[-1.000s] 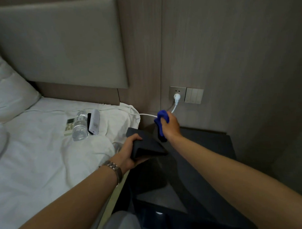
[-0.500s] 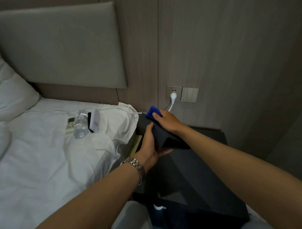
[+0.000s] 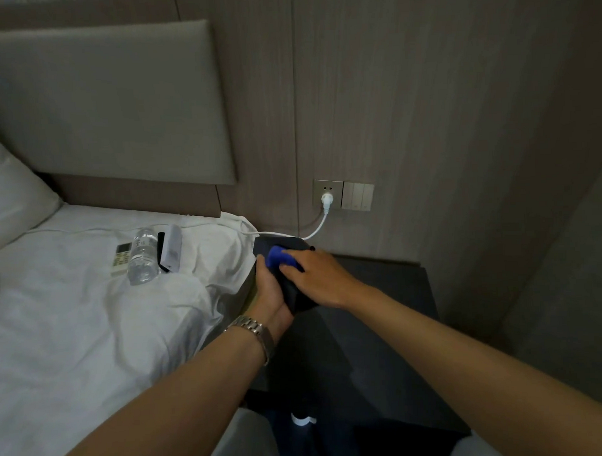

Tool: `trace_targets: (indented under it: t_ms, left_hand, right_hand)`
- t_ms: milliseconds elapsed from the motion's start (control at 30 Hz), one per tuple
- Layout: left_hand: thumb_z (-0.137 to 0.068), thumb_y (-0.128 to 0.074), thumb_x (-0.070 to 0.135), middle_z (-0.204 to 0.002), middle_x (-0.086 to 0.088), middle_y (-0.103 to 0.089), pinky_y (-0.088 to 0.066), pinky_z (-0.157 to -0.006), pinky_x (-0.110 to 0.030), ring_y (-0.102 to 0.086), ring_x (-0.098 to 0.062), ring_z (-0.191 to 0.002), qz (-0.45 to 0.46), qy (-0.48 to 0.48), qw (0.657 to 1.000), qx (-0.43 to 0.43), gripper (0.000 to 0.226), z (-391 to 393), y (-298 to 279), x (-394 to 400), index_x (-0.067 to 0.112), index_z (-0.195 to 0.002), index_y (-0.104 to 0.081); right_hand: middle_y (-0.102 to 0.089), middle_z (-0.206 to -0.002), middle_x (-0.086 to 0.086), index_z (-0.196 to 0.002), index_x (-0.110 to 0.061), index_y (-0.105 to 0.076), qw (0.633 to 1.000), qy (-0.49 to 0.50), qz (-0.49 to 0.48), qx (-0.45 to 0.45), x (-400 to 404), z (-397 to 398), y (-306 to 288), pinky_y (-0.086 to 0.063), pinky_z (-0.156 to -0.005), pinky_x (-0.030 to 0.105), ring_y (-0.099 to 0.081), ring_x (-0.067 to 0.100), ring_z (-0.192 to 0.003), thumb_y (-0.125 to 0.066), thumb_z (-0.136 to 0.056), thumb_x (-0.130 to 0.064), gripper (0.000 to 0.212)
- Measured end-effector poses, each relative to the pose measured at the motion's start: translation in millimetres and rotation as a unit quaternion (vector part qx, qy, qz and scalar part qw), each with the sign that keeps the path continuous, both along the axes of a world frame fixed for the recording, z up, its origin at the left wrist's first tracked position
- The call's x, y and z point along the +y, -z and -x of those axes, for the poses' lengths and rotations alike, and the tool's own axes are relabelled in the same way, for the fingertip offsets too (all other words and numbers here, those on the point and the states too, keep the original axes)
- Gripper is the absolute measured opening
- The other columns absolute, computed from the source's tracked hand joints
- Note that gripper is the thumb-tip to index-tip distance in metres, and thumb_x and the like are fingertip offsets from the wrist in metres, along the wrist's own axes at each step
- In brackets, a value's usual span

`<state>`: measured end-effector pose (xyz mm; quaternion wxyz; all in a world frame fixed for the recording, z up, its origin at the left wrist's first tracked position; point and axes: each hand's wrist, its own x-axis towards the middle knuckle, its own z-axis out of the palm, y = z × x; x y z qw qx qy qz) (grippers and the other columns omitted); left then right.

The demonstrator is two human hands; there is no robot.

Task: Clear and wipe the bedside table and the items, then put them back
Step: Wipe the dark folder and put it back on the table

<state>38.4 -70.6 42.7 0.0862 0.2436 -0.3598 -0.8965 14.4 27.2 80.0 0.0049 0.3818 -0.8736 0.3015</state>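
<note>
My left hand (image 3: 271, 293) grips a dark flat box-like item (image 3: 276, 245) from the left and holds it tilted over the left rear of the black bedside table (image 3: 381, 327). My right hand (image 3: 316, 278) presses a blue cloth (image 3: 278, 257) against the item's upper face. On the white bed sheet lie a clear water bottle (image 3: 143, 255), a white remote control (image 3: 121, 259) and a white and black flat device (image 3: 169, 247). Much of the dark item is hidden by both hands.
A white cable (image 3: 313, 232) runs from a plug in the wall socket (image 3: 327, 194) down behind the dark item. Light switches (image 3: 358, 195) sit beside the socket. A pillow (image 3: 12, 200) lies at the far left. A grey headboard panel (image 3: 101, 105) stands behind the bed.
The left hand has lifted and tilted the dark item up. The right hand brought the blue cloth from near the cable onto the item's face and slid it leftward.
</note>
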Motion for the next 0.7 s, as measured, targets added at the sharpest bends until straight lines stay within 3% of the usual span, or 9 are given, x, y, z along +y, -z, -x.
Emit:
trace_targets:
  t_ms: [67, 200, 333, 433, 500, 600, 667, 700]
  left_hand:
    - [-0.1, -0.033, 0.051, -0.067, -0.01, -0.072, -0.054, -0.054, -0.024, -0.072, -0.022, -0.064, -0.024, 0.007, 1.0, 0.007, 0.055, 0.2, -1.6, 0.1, 0.008, -0.087, -0.064]
    - [-0.093, -0.044, 0.053, -0.077, -0.015, -0.074, -0.053, -0.066, -0.035, -0.069, -0.029, -0.076, -0.016, 0.049, 0.999, -0.01, 0.054, -4.3, -3.3, -2.7, 0.006, -0.088, -0.071]
    - [-0.081, -0.067, 0.049, -0.093, -0.017, -0.074, -0.057, -0.066, -0.039, -0.071, -0.03, -0.081, 0.016, 0.059, 0.997, -0.045, 0.051, -10.5, -14.4, -3.6, 0.007, -0.111, -0.07]
    - [-0.048, -0.091, 0.048, -0.118, -0.015, -0.07, -0.057, -0.077, -0.053, -0.071, -0.037, -0.098, 0.034, 0.047, 0.997, -0.059, 0.089, 4.1, 0.5, -17.6, 0.022, -0.128, -0.061]
    - [-0.043, -0.092, 0.047, -0.118, -0.013, -0.071, -0.057, -0.079, -0.056, -0.071, -0.037, -0.099, 0.051, 0.025, 0.997, -0.055, 0.091, 16.2, 10.8, -27.4, 0.026, -0.126, -0.061]
    - [-0.057, -0.085, 0.047, -0.113, -0.011, -0.073, -0.058, -0.083, -0.053, -0.071, -0.034, -0.101, 0.072, 0.023, 0.997, -0.028, 0.074, -6.6, -30.4, -13.9, 0.024, -0.124, -0.064]
    - [-0.075, -0.076, 0.044, -0.109, -0.012, -0.074, -0.057, -0.089, -0.049, -0.07, -0.032, -0.103, 0.058, 0.035, 0.998, -0.011, 0.052, -13.4, -41.8, -8.6, 0.019, -0.12, -0.064]
    - [-0.082, -0.071, 0.041, -0.108, -0.013, -0.074, -0.056, -0.091, -0.048, -0.069, -0.032, -0.104, 0.044, 0.043, 0.998, -0.002, 0.044, -14.7, -43.6, -7.8, 0.017, -0.119, -0.064]
  right_hand:
    - [-0.071, -0.107, 0.003, -0.119, -0.027, -0.065, 1.0, -0.005, 0.019, 0.015, 5.6, -6.7, -0.7, -0.04, -0.078, 0.029, -0.064, 0.02, -0.096, -0.047, -0.099, -0.034, 0.028]
    - [-0.069, -0.109, -0.001, -0.123, -0.029, -0.062, 0.998, -0.011, 0.05, 0.038, 18.3, -20.1, -0.8, -0.041, -0.08, 0.027, -0.062, 0.015, -0.094, -0.047, -0.1, -0.033, 0.028]
    - [-0.068, -0.108, -0.004, -0.122, -0.029, -0.061, 0.996, -0.013, 0.063, 0.057, 32.7, -22.7, 5.6, -0.046, -0.083, 0.032, -0.061, 0.012, -0.092, -0.047, -0.101, -0.034, 0.027]
    - [-0.066, -0.126, -0.003, -0.134, -0.025, -0.059, 0.993, 0.009, 0.065, 0.099, 48.4, -13.0, 20.3, -0.047, -0.098, 0.03, -0.061, 0.014, -0.111, -0.05, -0.1, -0.034, 0.036]
    - [-0.062, -0.135, 0.001, -0.138, -0.018, -0.057, 0.989, 0.046, 0.09, 0.111, 57.0, -5.6, 32.3, -0.04, -0.107, 0.024, -0.057, 0.014, -0.122, -0.056, -0.098, -0.024, 0.04]
    - [-0.068, -0.112, -0.001, -0.121, -0.024, -0.062, 0.959, 0.156, 0.235, -0.004, 57.3, -5.9, 34.3, -0.051, -0.094, 0.031, -0.064, 0.01, -0.102, -0.052, -0.101, -0.021, 0.022]
    - [-0.067, -0.1, -0.003, -0.104, -0.029, -0.06, 0.886, 0.235, 0.36, -0.177, 51.1, -3.0, 28.4, -0.053, -0.086, 0.034, -0.065, 0.012, -0.095, -0.046, -0.104, -0.028, 0.014]
    - [-0.068, -0.102, 0.001, -0.104, -0.026, -0.061, 0.823, 0.249, 0.427, -0.281, 48.2, -0.5, 26.0, -0.053, -0.089, 0.037, -0.066, 0.017, -0.101, -0.045, -0.104, -0.029, 0.017]
